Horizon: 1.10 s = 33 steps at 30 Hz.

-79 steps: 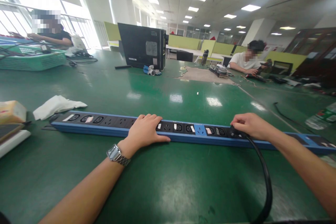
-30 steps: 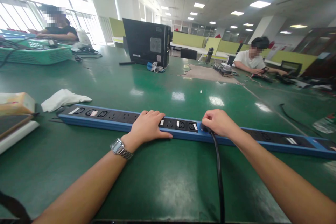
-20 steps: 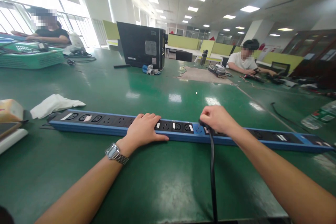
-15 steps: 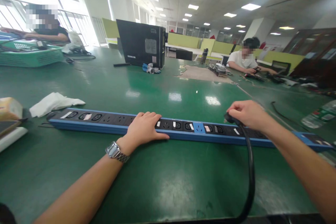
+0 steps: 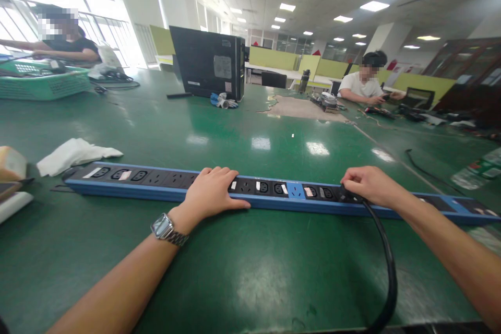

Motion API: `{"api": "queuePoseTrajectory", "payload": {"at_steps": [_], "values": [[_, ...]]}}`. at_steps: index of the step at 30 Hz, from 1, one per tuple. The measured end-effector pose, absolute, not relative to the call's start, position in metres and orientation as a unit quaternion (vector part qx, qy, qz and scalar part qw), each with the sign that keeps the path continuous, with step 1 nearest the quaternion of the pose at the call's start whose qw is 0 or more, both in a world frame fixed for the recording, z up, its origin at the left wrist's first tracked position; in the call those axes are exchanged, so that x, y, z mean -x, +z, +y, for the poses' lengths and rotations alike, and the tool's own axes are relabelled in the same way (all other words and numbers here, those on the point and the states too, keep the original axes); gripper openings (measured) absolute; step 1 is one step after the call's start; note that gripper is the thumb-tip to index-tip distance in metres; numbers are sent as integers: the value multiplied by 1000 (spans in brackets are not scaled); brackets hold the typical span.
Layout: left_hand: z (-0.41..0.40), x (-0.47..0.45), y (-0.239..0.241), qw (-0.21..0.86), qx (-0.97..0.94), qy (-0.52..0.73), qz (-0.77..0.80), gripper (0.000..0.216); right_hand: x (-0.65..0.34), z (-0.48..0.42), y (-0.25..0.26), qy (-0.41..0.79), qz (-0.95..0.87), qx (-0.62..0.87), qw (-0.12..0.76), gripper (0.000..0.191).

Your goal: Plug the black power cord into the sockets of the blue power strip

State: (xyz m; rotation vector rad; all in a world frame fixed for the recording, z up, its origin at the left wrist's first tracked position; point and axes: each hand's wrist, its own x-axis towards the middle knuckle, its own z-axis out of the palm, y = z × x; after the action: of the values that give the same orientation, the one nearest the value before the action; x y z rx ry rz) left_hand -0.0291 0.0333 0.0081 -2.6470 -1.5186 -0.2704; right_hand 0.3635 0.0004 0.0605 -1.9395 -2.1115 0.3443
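Note:
A long blue power strip (image 5: 129,180) with black sockets lies across the green table (image 5: 242,266) in front of me. My left hand (image 5: 209,193) lies flat on top of the strip near its middle, fingers stretched out; a metal watch sits on that wrist. My right hand (image 5: 368,185) is closed on a black plug (image 5: 346,197), which sits against a socket to the right of the strip's light blue section. The plug's thick black cable (image 5: 387,271) curves down toward the table's near edge.
A white cloth (image 5: 72,152) and a stack of objects (image 5: 10,182) lie at the left. A black computer case (image 5: 207,62) stands at the back. A green basket (image 5: 43,83) is far left. Two other people sit at the table, far left and far right.
My right hand pulled the plug out of a socket near the blue section, lifted it to the right, then brought it down on a socket further right. My left hand stayed put.

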Motion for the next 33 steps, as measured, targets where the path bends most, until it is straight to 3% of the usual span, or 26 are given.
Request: {"api": "queuePoseTrajectory", "payload": {"at_steps": [7, 12, 16, 21, 27, 33], "values": [[33, 29, 7, 36, 863, -100, -495, 75, -371, 3, 66, 104, -728, 665, 133, 19], [33, 28, 7, 34, 864, -104, -492, 74, -320, 9, 77, 135, -644, 696, 286, 26], [32, 28, 7, 39, 861, -104, -496, 75, -222, 19, 66, 250, -704, 625, 229, 19], [31, 27, 5, 44, 859, -107, -499, 65, -145, 38, 56, 194, -745, 604, 205, 21], [30, 26, 6, 43, 859, -114, -497, 64, -136, 45, 60, 112, -771, 616, 119, 23], [29, 26, 8, 43, 862, -103, -495, 56, -122, 37, 61, 83, -780, 613, 100, 25]]}}
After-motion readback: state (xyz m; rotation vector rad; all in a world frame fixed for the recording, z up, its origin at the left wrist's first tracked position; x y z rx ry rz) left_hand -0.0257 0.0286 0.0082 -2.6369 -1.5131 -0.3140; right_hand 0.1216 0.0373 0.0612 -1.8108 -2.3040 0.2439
